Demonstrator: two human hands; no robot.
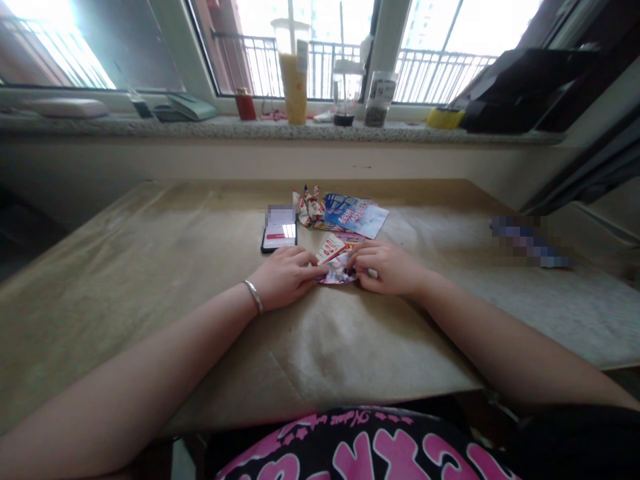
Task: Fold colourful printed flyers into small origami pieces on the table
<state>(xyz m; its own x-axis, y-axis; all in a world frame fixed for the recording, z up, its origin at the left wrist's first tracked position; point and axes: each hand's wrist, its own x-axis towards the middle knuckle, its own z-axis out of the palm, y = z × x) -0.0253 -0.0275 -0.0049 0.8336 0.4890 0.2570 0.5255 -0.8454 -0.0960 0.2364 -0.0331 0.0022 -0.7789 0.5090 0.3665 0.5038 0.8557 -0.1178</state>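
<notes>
- On the brown-paper-covered surface (320,353), a small shiny packet (337,272) is being held down right at the near middle, between the two hands.
- The left hand (285,277) is laid nearly flat, its fingers stretched toward the packet and pressing on its left side; a silver bangle (253,296) is worn on that wrist.
- The right hand (387,267) is curled over the packet's right side, and the fingertips are hidden, so a pinch cannot be confirmed.
- A red-and-white card (330,250) is seen tilted just beyond the packet, touching it or nearly so.
- Further along, a phone (279,240) is left lying beside the hands, with blue-and-white packets (356,215) and crumpled wrappers (309,207) heaped close by.
- At this moment, only the one packet is being handled; the heap is touched by neither hand, and how much of it remains to be dealt with cannot be told.
- Beyond the surface, a cup of orange drink (293,80) is standing on the window sill (280,130).
</notes>
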